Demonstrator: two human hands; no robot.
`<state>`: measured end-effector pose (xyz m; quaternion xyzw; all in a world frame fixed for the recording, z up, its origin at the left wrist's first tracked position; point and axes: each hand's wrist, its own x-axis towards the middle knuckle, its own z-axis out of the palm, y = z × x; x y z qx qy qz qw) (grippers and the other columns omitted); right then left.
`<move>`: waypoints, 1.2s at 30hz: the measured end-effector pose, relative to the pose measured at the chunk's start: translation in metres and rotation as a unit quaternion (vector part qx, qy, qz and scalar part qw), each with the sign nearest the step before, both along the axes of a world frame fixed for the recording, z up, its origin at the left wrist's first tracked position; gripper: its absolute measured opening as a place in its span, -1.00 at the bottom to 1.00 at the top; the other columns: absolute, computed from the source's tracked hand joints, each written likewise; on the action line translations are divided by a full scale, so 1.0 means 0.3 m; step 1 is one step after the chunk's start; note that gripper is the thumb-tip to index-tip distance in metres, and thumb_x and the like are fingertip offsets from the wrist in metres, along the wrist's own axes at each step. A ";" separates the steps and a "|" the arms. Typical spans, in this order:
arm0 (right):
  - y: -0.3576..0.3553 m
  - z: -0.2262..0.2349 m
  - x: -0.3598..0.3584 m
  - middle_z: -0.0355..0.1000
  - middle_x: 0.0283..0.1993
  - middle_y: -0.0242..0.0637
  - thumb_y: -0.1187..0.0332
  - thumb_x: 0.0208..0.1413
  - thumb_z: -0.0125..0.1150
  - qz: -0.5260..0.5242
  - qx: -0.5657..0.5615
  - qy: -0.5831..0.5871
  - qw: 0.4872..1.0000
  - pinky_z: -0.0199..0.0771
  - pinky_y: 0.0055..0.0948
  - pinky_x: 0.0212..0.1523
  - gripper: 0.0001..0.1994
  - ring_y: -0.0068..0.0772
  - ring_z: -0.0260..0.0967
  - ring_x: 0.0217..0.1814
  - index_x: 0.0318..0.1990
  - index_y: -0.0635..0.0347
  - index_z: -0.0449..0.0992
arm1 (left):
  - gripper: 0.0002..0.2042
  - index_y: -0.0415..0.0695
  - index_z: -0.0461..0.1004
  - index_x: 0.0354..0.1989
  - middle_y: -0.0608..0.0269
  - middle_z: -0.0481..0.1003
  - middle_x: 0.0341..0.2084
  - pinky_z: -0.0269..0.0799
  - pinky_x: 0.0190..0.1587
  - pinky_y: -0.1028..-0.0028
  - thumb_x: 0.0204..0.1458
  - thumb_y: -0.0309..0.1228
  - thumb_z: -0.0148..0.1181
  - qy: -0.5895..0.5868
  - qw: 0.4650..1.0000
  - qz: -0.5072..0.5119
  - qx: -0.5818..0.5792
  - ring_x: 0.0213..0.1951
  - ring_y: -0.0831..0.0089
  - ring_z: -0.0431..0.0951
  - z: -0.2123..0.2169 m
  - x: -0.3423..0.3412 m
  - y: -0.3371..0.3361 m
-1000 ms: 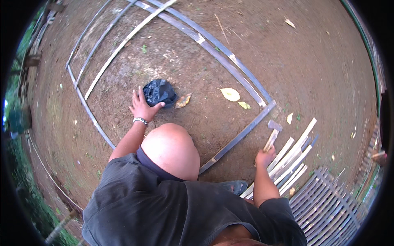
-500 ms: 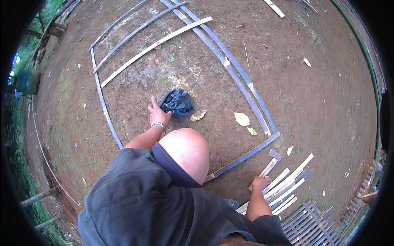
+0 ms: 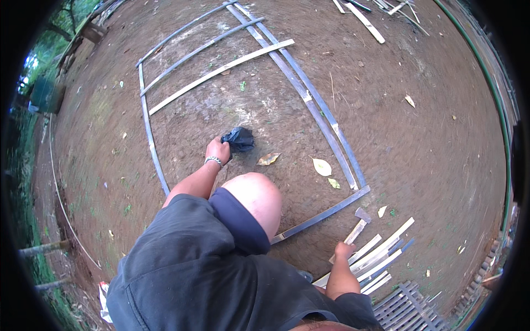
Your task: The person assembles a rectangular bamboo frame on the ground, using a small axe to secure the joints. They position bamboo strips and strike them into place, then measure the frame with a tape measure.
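Observation:
My left hand [image 3: 218,150] is closed on the gathered edge of a black plastic bag [image 3: 240,139], just above the bare soil. The bag looks crumpled, and its contents cannot be made out. Off to the right, my right hand [image 3: 345,251] is wrapped round the wooden handle of a hatchet [image 3: 356,225], its grey metal head pointing away from me. Beside that hand lies a bundle of split bamboo strips [image 3: 381,256], pale and grey. My bent knee [image 3: 254,198] is between the two arms.
Long bamboo strips [image 3: 323,118] form a large frame on the ground, with a pale crosspiece [image 3: 223,75] across its far part. Dry leaves [image 3: 322,166] lie inside it. A slatted bamboo panel [image 3: 409,310] is at the lower right. More pale pieces [image 3: 365,23] lie far off.
My left hand was spread beside the bag; now it grips the bag, which is bunched smaller and slightly raised. My right hand still holds the hatchet. The view has shifted slightly.

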<state>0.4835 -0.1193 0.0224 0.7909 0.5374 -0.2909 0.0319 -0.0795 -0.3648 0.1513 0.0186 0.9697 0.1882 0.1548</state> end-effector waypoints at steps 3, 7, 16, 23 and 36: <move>0.122 -0.011 0.075 0.46 -0.05 0.16 0.48 -0.07 0.20 -0.015 0.022 0.028 0.999 0.49 -0.05 0.04 -0.42 0.10 0.51 -0.05 0.17 0.50 0.26 | -0.70 -0.23 0.57 -0.12 -0.30 0.58 -0.16 0.45 0.08 0.00 0.09 -0.33 0.03 0.021 0.999 0.002 0.050 -0.03 -0.20 0.57 0.114 0.045 0.066; 0.090 0.237 -0.045 0.40 -0.33 -0.09 0.49 0.02 0.15 -0.115 -0.124 0.147 0.975 0.48 -0.13 -0.38 -0.57 -0.17 0.42 -0.42 0.08 0.42 0.34 | -0.72 -0.26 0.55 -0.18 -0.32 0.59 -0.23 0.47 0.03 -0.01 0.06 -0.32 0.06 0.000 1.000 0.021 0.000 -0.08 -0.24 0.59 0.325 0.101 -0.205; 0.034 0.830 -0.199 0.16 -0.59 -0.38 0.29 0.24 0.22 -0.043 -0.339 0.120 0.932 0.22 -0.36 -0.68 -0.74 -0.42 0.14 -0.68 -0.07 0.21 0.31 | -0.70 -0.26 0.57 -0.12 -0.31 0.59 -0.20 0.47 0.05 0.01 0.04 -0.35 0.09 -0.098 0.991 0.052 -0.074 -0.06 -0.22 0.58 0.794 0.350 -0.588; -0.170 1.090 -0.241 0.23 -0.57 -0.36 0.29 0.24 0.25 0.070 -0.416 0.059 0.905 0.26 -0.36 -0.65 -0.73 -0.46 0.18 -0.64 -0.09 0.27 0.36 | -0.69 -0.26 0.58 -0.08 -0.28 0.60 -0.16 0.48 0.08 0.06 0.12 -0.30 0.16 -0.187 0.964 0.102 -0.160 -0.02 -0.18 0.59 0.972 0.520 -0.807; -0.191 1.347 0.201 0.52 0.06 0.24 0.15 0.15 0.30 0.422 -0.357 -0.097 0.828 0.53 -0.10 0.05 -0.44 0.15 0.53 0.12 0.14 0.48 0.45 | -0.64 -0.17 0.58 0.06 -0.15 0.58 0.03 0.47 0.17 0.11 0.16 -0.27 0.16 -0.264 0.921 0.116 -0.263 0.11 -0.05 0.57 1.232 0.762 -0.880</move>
